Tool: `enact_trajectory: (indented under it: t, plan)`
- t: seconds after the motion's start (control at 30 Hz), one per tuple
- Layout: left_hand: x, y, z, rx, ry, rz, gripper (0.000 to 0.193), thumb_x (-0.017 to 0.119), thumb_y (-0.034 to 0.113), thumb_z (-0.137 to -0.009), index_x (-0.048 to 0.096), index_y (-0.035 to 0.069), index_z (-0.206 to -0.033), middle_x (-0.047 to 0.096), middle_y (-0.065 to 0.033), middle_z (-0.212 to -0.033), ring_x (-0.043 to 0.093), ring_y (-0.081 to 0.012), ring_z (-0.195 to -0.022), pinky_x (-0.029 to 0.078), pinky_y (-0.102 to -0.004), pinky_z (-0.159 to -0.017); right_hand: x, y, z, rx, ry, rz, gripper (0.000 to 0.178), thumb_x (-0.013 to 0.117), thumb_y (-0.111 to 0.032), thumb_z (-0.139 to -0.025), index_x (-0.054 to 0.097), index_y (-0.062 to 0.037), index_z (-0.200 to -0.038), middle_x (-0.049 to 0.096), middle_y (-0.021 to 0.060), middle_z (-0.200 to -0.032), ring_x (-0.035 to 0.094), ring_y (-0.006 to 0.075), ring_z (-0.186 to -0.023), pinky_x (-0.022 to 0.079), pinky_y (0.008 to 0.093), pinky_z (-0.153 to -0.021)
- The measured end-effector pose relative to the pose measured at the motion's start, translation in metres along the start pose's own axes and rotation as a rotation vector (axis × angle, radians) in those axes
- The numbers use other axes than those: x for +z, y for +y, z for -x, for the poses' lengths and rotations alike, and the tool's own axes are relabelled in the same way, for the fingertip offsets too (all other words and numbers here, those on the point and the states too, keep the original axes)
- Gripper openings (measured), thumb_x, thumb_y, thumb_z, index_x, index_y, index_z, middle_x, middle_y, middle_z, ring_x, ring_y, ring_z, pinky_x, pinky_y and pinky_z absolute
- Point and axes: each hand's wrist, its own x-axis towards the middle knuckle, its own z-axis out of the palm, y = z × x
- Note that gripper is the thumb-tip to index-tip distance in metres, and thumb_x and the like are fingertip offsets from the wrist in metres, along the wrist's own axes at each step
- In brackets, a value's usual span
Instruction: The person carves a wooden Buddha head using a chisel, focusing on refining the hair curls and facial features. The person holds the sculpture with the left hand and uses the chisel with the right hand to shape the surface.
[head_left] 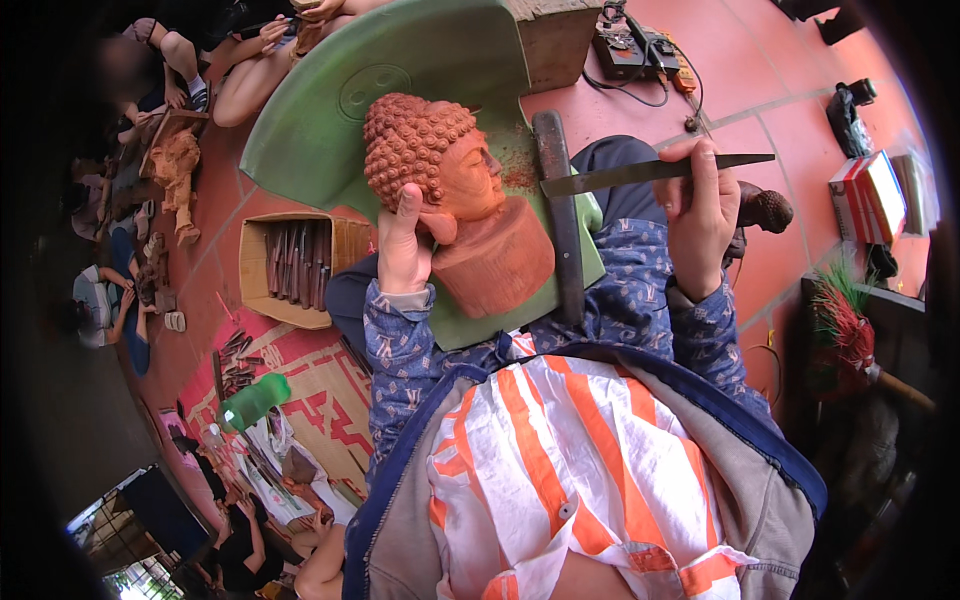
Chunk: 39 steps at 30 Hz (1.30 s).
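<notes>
A carved reddish wooden Buddha head (pixel 425 150) with curled hair lies tilted in my lap, its face toward the right and its round base toward me. My left hand (pixel 405 245) grips it by the neck and ear, thumb up along the side. My right hand (pixel 703 210) pinches a long flat metal file (pixel 620 178), whose tip lies over a dark bar (pixel 558 215) to the right of the carving. Under the head is a curved green plastic sheet (pixel 300 130), with reddish wood dust beside the face.
Left of my knee stands a cardboard box (pixel 255 300) of chisels, with a green bottle (pixel 255 402) nearer me. A black control box (pixel 630 55) with cables, a red-and-white carton (pixel 868 200) and a dark carving (pixel 768 208) are at right. Other people sit far left.
</notes>
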Motion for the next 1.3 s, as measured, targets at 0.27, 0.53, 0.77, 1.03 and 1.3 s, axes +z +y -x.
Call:
enact_trajectory:
  t: [0.27, 0.53, 0.77, 1.03, 1.3]
  plan:
    - [0.021, 0.002, 0.007, 0.133, 0.178, -0.17, 0.067, 0.072, 0.042, -0.092, 0.047, 0.001, -0.138, 0.058, -0.0104, -0.13, 0.058, -0.0192, -0.118, 0.047, -0.0357, -0.101, 0.058, -0.003, 0.021, -0.058, -0.194, 0.141, 0.025, 0.048, -0.015, -0.106, 0.064, 0.0038, -0.102, 0.062, 0.0038, -0.066, 0.056, 0.0057, -0.056, 0.043, 0.0209, -0.051]
    - [0.026, 0.003, 0.01, 0.187, 0.208, -0.227, 0.068, 0.072, 0.037, -0.091, 0.042, -0.001, -0.14, 0.055, -0.0131, -0.132, 0.057, -0.0221, -0.118, 0.046, -0.0368, -0.102, 0.064, 0.002, -0.005, -0.299, -0.482, 0.5, 0.006, 0.067, -0.005, -0.089, 0.067, 0.0008, -0.091, 0.064, 0.0101, -0.081, 0.064, 0.0233, -0.07, 0.05, 0.031, -0.061]
    - [0.026, 0.0, 0.005, 0.217, 0.237, -0.207, 0.075, 0.076, 0.027, -0.08, 0.039, 0.0, -0.14, 0.052, -0.0115, -0.13, 0.054, -0.0213, -0.116, 0.044, -0.0366, -0.102, 0.083, 0.037, -0.042, -0.457, -0.664, 0.644, 0.014, 0.072, -0.011, -0.08, 0.067, 0.0009, -0.084, 0.055, 0.0254, -0.134, 0.063, 0.0367, -0.109, 0.052, 0.0412, -0.087]
    - [0.02, -0.005, 0.01, 0.204, 0.228, -0.198, 0.074, 0.074, 0.027, -0.079, 0.04, 0.001, -0.139, 0.052, -0.0114, -0.13, 0.054, -0.0212, -0.116, 0.045, -0.036, -0.101, 0.095, 0.018, -0.053, -0.385, -0.955, 0.651, 0.013, 0.069, -0.011, -0.079, 0.069, 0.0009, -0.084, 0.046, 0.0302, -0.144, 0.06, 0.0431, -0.114, 0.052, 0.0432, -0.093]
    - [0.024, -0.004, 0.014, 0.234, 0.195, -0.269, 0.069, 0.068, 0.031, -0.082, 0.044, 0.0, -0.138, 0.055, -0.0115, -0.13, 0.057, -0.0224, -0.115, 0.047, -0.0373, -0.1, 0.104, 0.008, -0.061, -0.471, -0.961, 0.704, 0.015, 0.068, -0.014, -0.077, 0.072, 0.0005, -0.078, 0.06, 0.0341, -0.115, 0.064, 0.0447, -0.101, 0.051, 0.0452, -0.094]
